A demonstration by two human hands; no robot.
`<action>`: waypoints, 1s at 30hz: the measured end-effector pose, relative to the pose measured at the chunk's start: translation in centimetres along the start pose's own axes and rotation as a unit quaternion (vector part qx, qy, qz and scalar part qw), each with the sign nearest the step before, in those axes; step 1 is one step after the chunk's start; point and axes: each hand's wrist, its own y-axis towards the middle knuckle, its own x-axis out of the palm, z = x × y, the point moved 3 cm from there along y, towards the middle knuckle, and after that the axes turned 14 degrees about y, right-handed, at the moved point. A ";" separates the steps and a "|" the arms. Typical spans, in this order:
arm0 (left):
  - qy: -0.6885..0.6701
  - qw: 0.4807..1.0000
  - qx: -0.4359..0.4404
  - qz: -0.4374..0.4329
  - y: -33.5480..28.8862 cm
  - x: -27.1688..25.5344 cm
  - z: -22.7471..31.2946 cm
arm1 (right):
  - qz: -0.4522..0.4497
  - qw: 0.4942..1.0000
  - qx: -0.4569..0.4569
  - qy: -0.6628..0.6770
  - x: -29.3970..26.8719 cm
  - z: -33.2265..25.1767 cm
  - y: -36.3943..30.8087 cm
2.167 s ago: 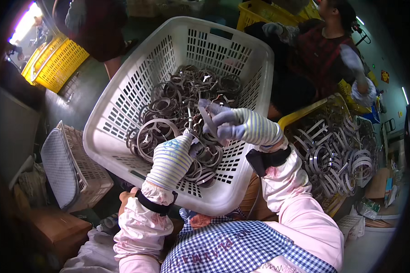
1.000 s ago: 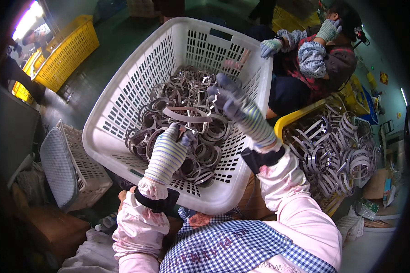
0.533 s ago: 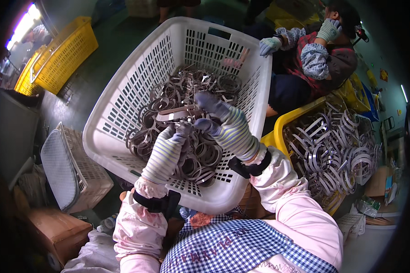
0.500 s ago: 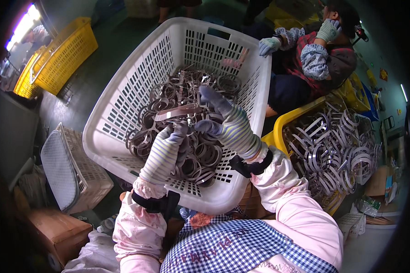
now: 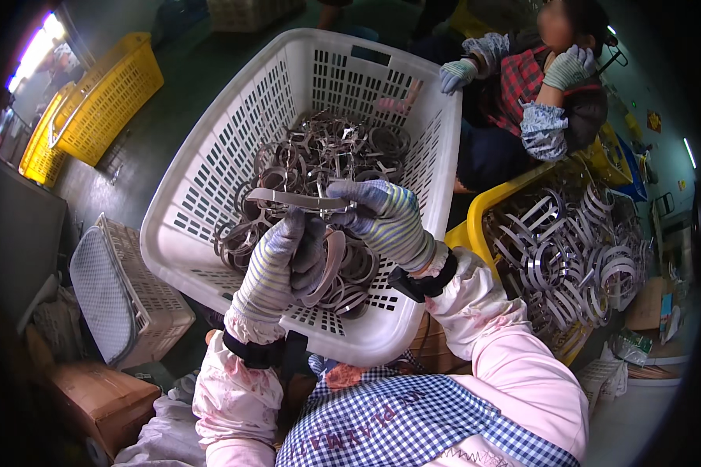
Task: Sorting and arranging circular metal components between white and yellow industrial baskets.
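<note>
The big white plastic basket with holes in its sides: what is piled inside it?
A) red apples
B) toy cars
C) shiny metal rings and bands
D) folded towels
C: the big white plastic basket holds a heap of shiny metal rings and bands, and both striped-gloved hands, left hand and right hand, hold one flat metal band over the heap.

Grey metal band clamp [image 5: 297, 199], a long thin strip opened out almost flat, slightly bowed, with a small screw housing near its right end. Held level above the white slotted laundry basket [image 5: 210, 167], clear of the heap of similar looped clamps [image 5: 331, 156] below. Gripped at its right end and underneath by striped knit gloves.
</note>
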 end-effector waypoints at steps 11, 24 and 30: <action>-0.101 0.989 0.109 -0.021 0.0 -1.2 1.0 | -0.019 0.979 0.131 -0.156 0.7 0.9 -0.2; -0.040 0.982 0.151 0.105 0.6 -1.7 1.0 | 0.058 0.968 0.137 -0.202 -0.1 -0.9 0.6; -0.014 0.983 0.152 0.100 0.5 -1.4 1.1 | 0.038 0.926 0.323 0.194 -0.6 1.5 -0.2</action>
